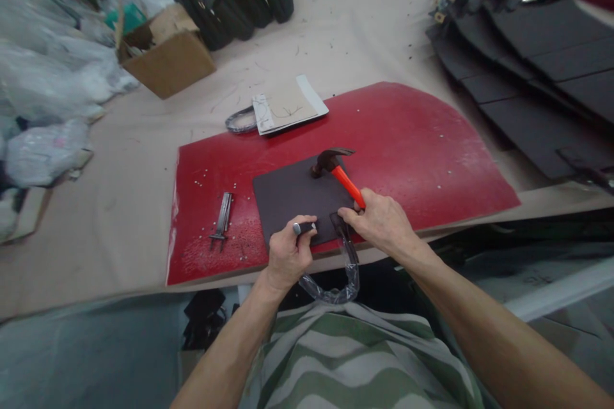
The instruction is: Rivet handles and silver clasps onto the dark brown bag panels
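Observation:
My right hand (381,220) is closed round the orange handle of a claw hammer (348,185), whose dark head is over a flat dark panel (297,188). Its thumb and finger are by the base of a plastic-wrapped bag handle (352,278) at the panel's near edge. The handle loops down toward my body. My left hand (290,252) grips a dark punch-like tool (304,227) with a shiny metal end; its lower part is hidden by the fingers. Beneath the panel lies a red mat (403,147).
Left on the mat is a metal pronged tool (222,220) among small pale bits. Behind lies a beige panel (290,105) with a wrapped handle. A cardboard box (167,64), dark bags (230,0) and plastic wrap (48,70) stand back left; stacked dark panels (542,70) lie right.

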`<state>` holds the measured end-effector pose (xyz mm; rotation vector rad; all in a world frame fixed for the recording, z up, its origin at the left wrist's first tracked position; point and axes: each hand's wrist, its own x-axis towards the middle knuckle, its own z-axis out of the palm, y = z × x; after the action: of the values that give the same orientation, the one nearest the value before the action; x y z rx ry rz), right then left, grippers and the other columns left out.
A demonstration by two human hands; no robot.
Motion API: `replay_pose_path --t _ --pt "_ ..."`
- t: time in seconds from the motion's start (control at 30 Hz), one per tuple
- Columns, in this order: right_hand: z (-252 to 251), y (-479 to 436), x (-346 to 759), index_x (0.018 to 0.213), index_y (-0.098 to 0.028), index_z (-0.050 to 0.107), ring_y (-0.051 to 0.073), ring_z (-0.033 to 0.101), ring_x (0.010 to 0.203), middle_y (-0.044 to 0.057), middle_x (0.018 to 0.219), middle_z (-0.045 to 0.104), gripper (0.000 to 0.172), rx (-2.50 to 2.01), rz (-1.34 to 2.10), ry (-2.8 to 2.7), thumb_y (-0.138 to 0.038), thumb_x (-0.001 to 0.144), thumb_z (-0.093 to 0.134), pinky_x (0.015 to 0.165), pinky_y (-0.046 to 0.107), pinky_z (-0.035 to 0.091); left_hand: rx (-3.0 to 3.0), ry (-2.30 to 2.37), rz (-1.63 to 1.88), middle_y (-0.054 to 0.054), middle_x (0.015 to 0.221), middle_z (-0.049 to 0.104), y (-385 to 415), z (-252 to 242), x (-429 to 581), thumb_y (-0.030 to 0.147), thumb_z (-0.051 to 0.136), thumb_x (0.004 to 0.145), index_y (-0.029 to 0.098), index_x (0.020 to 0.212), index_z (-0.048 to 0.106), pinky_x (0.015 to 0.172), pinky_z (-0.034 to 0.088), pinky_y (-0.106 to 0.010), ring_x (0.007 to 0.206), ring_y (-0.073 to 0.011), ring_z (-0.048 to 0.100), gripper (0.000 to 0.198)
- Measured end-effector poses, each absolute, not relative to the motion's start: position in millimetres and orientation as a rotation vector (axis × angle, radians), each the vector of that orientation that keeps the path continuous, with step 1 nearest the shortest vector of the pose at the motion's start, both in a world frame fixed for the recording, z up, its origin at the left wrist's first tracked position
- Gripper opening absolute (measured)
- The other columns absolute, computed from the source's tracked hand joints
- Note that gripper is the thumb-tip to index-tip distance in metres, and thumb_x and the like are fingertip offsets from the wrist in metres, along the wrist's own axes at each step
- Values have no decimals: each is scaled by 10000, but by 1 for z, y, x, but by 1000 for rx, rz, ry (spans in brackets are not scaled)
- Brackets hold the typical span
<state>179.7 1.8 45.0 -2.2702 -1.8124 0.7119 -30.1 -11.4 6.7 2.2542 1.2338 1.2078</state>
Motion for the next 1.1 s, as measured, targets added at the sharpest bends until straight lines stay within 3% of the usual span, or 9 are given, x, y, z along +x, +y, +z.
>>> replay_pose_path --t 0.53,0.77,0.9,1.1 --pt "49 -1 184 942 -170 626 219 656 758 90 839 715 321 -2190 709 -1862 -475 884 541 612 291 315 2034 1348 1135 -33 906 735 -9 9 -21 159 535 913 198 984 590 765 565 -254 808 -160 719 98" --pt "49 1 191 731 -190 548 151 538 653 39 709 617 293 -2015 822 -1798 -423 898 492 592 262 308 2169 1295 1122 -38 917 733 -9 5 -23 155 530 915 203 1017 578 738 558 -254 794 -170 721 122" --pt "83 -9 198 662 -221 446 135 483 582 6 615 538 370 -1937 796 -1801 -406 961 331 568 258 310 2194 1282 1122 -43 911 733 -9 3 -23 159 519 918 207 1015 571 731 563 -263 806 -183 727 120" --pt "142 -50 204 737 -253 385 142 408 461 -14 546 486 323 -1798 489 -1917 -465 970 318 529 288 245 2195 1277 1092 -45 926 733 -9 3 -22 156 525 913 221 1045 571 748 574 -286 830 -199 728 154"
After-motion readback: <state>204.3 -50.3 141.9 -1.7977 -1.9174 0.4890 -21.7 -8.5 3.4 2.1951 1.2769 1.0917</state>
